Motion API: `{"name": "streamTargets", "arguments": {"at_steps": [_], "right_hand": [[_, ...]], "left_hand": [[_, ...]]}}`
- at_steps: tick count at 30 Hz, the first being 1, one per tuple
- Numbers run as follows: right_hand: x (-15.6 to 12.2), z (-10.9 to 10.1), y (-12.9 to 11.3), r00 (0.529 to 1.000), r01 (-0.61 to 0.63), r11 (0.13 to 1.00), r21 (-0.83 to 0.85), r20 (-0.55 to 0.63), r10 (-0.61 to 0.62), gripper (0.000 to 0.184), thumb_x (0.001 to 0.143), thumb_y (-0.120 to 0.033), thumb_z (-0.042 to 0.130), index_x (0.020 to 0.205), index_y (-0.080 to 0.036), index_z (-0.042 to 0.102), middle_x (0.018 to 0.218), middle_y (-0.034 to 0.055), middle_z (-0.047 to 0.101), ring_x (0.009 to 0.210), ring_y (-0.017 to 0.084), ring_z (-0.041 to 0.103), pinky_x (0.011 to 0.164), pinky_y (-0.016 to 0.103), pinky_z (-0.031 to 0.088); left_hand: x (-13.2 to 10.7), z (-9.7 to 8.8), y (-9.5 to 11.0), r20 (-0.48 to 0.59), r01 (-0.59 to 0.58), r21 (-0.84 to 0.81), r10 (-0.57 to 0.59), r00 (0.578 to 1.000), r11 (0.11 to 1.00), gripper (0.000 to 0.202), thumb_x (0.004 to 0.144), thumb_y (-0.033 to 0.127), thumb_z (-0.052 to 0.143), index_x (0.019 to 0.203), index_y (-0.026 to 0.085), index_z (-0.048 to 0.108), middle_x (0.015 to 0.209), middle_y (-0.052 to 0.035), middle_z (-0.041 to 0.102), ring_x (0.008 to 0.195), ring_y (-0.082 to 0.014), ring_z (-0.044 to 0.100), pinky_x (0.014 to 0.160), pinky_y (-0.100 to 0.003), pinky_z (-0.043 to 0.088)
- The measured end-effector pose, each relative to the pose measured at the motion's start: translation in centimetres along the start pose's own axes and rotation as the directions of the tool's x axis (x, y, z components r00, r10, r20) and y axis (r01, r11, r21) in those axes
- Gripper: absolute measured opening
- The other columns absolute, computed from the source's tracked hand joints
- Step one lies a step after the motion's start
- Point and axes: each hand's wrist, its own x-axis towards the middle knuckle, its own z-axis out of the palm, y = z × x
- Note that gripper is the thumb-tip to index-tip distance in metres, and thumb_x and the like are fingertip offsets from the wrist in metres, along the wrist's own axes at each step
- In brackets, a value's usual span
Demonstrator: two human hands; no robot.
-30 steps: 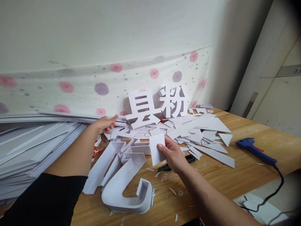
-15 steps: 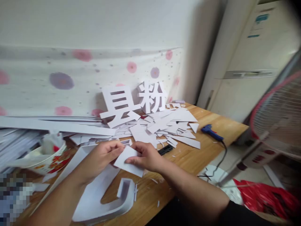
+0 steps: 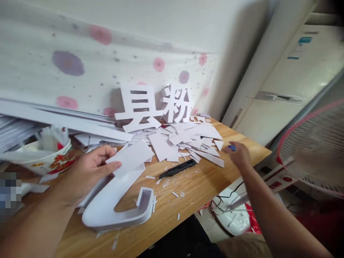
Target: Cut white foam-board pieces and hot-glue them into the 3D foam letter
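Observation:
My left hand (image 3: 98,165) pinches a flat piece of white foam board (image 3: 134,156) between thumb and fingers. The piece is over a large hollow white character (image 3: 107,211) with a curved, hooked end, lying on the table. At the table's right side my right hand (image 3: 240,154) is closed around a blue glue gun (image 3: 232,147). Only the gun's blue tip end shows; the hand hides the rest. A black utility knife (image 3: 177,169) lies on the wood between my hands.
White board scraps (image 3: 188,139) are heaped behind the knife. Two white characters (image 3: 139,107) lean against the flowered wall covering. A patterned bowl (image 3: 59,157) and stacked strips (image 3: 67,122) are on the left. A pink-rimmed fan (image 3: 311,150) stands beyond the table's right edge.
My right hand has let go of the board piece and moved right to the glue gun. My left hand keeps the piece and has shifted left. The view has tilted, uncovering the knife.

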Motion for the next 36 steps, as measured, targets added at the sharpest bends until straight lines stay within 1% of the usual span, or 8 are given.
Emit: {"name": "streamTargets", "arguments": {"at_steps": [4,8,13,16,19,24,30,36], "right_hand": [[2.8,-0.8,5.8,0.979,-0.160,0.961,-0.225,0.090,0.184,0.040,0.074,-0.028,0.065,0.108,-0.008,0.064,0.106,0.0283,0.064,0.106,0.043,0.058,0.090,0.052,0.041],[3.6,0.0,6.8,0.945,-0.165,0.923,-0.348,0.210,0.249,0.054,0.071,-0.028,0.071,0.118,-0.004,0.060,0.106,0.0301,0.063,0.103,0.048,0.059,0.085,0.053,0.043],[2.0,-0.2,2.2,0.999,-0.015,0.974,-0.228,0.048,0.027,0.043,0.079,-0.025,0.067,0.116,-0.004,0.062,0.121,0.0315,0.056,0.127,0.052,0.039,0.102,0.060,0.029],[-1.2,-0.1,-4.6,0.969,0.198,0.980,0.031,0.147,-0.201,0.035,0.091,-0.042,0.056,0.121,-0.024,0.060,0.116,0.0132,0.064,0.111,0.031,0.059,0.098,0.042,0.043],[-5.4,1.3,-13.2,0.660,0.269,0.640,0.720,0.347,-0.667,0.036,0.088,-0.043,0.064,0.118,-0.023,0.061,0.108,0.0112,0.066,0.099,0.024,0.063,0.086,0.036,0.051],[-10.3,4.9,-24.1,0.174,0.190,0.430,0.883,0.400,-0.900,0.024,0.087,-0.033,0.067,0.072,-0.015,0.060,0.064,-0.0016,0.055,0.059,0.010,0.050,0.056,0.022,0.042],[-12.1,6.9,-26.2,-0.024,0.036,0.287,0.957,0.288,-0.957,0.023,0.085,-0.023,0.069,0.068,-0.015,0.056,0.063,-0.0034,0.051,0.059,0.008,0.046,0.057,0.020,0.039],[-13.0,6.5,-25.4,-0.107,0.013,0.130,0.991,0.130,-0.986,0.024,0.087,-0.025,0.066,0.068,-0.016,0.054,0.066,-0.0002,0.053,0.061,0.010,0.049,0.059,0.020,0.041]], "left_hand": [[-0.4,-0.7,-1.3,-0.011,0.016,-0.123,-0.018,1.000,0.992,0.030,0.070,0.035,0.075,0.072,0.020,0.049,0.064,0.0062,0.050,0.056,-0.0091,0.048,0.050,-0.020,0.041],[-0.5,-0.5,-1.5,0.013,0.052,-0.169,-0.050,0.999,0.984,0.027,0.068,0.030,0.074,0.072,0.019,0.050,0.065,0.0041,0.052,0.056,-0.0097,0.048,0.050,-0.021,0.040],[-1.0,-0.4,-1.5,0.056,0.020,-0.118,-0.013,0.998,0.993,0.026,0.070,0.032,0.073,0.075,0.019,0.051,0.066,0.0038,0.052,0.057,-0.0090,0.047,0.048,-0.020,0.037],[-1.3,-0.1,-1.1,0.086,-0.009,-0.011,0.009,0.996,1.000,0.021,0.072,0.033,0.070,0.076,0.019,0.054,0.064,0.0043,0.051,0.055,-0.0090,0.045,0.047,-0.020,0.033],[-1.5,0.2,-0.6,0.079,-0.053,0.009,0.052,0.996,0.999,0.017,0.076,0.032,0.066,0.076,0.019,0.056,0.063,0.0043,0.050,0.056,-0.0099,0.045,0.049,-0.022,0.033],[-1.2,0.2,-1.3,-0.013,-0.160,-0.025,0.160,0.987,0.987,0.024,0.085,0.040,0.061,0.073,0.020,0.053,0.062,0.0042,0.046,0.054,-0.0100,0.039,0.051,-0.025,0.030],[-1.2,1.0,-2.6,-0.336,-0.197,-0.104,0.152,0.929,0.975,0.048,0.089,0.062,0.047,0.062,0.021,0.049,0.054,0.0026,0.039,0.048,-0.0109,0.035,0.046,-0.028,0.025],[-2.2,2.2,-1.2,-0.009,-0.052,-0.346,0.052,0.999,0.937,0.053,0.087,0.062,0.049,0.054,0.021,0.045,0.049,0.0018,0.037,0.048,-0.0120,0.037,0.047,-0.029,0.030]]}}
